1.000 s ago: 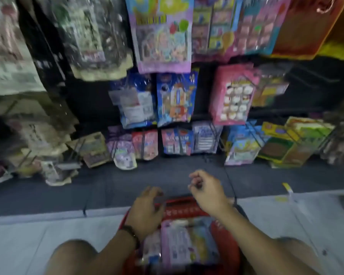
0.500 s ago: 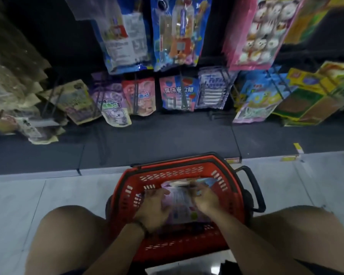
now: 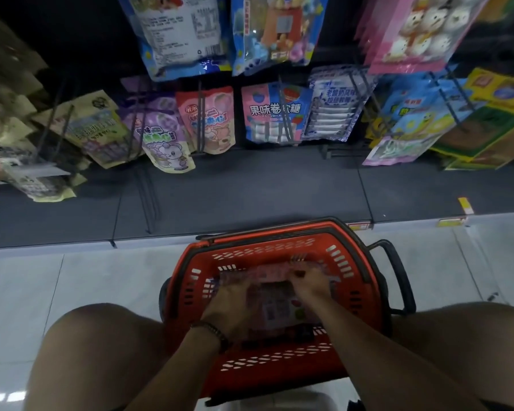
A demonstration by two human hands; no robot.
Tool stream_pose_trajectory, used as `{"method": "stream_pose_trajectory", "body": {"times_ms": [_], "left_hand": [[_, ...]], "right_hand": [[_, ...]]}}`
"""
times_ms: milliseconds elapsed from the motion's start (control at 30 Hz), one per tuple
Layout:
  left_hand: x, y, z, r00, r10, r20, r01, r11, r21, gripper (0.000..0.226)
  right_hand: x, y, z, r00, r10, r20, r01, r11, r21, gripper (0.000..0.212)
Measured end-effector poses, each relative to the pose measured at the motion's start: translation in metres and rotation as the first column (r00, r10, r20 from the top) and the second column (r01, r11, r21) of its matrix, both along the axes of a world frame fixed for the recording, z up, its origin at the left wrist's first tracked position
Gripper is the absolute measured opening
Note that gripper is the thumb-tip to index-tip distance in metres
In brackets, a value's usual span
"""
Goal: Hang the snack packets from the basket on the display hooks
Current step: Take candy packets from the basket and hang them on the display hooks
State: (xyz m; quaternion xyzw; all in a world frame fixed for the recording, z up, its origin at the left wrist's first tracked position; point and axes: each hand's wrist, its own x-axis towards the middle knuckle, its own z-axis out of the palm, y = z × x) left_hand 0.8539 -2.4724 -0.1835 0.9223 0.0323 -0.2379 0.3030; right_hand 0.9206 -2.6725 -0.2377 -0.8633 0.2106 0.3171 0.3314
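Head view: left hand (image 3: 229,305), right hand (image 3: 312,289) on pink packets (image 3: 275,304) in one red basket (image 3: 267,355), grip unclear.

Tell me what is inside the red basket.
Pinkish snack packets lie inside the basket, with the left hand and right hand on them. The hands and blur hide how many packets there are and the basket floor beneath.

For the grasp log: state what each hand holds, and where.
In the basket, the left hand touches the pink packet at its left edge, the right hand at its top right; blur hides whether either grips.
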Motion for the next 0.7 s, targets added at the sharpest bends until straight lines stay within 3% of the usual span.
{"method": "stream_pose_trajectory", "body": {"times_ms": [167,300,433,500,600,700], "left_hand": [[-0.003,-0.001,0.006,0.999,0.050,0.006,-0.049,0.997,-0.053,0.022],[-0.012,-0.003,0.012,0.987,0.113,0.116,-0.094,0.983,-0.159,0.021],[-0.023,-0.007,0.019,0.947,0.273,0.169,-0.227,0.941,-0.249,0.025],[-0.030,-0.010,0.026,0.919,0.385,0.087,-0.334,0.876,-0.349,0.031],[-0.044,-0.016,0.043,0.853,0.496,-0.160,-0.494,0.672,-0.552,0.023],[-0.059,-0.018,0.055,0.806,0.537,-0.249,-0.557,0.543,-0.628,0.028]], "right_hand": [[-0.015,0.000,0.021,0.987,0.019,0.156,-0.004,0.995,-0.098,0.038],[-0.024,-0.004,0.047,0.978,-0.034,0.204,0.033,0.999,0.010,0.009],[-0.046,-0.021,0.074,0.958,-0.031,0.285,-0.018,0.985,0.169,0.033],[-0.060,-0.028,0.089,0.948,-0.056,0.313,-0.044,0.953,0.301,0.037],[-0.078,-0.035,0.114,0.951,-0.070,0.300,-0.089,0.870,0.485,0.041],[-0.091,-0.041,0.132,0.928,-0.091,0.362,-0.144,0.807,0.572,0.044]]}}
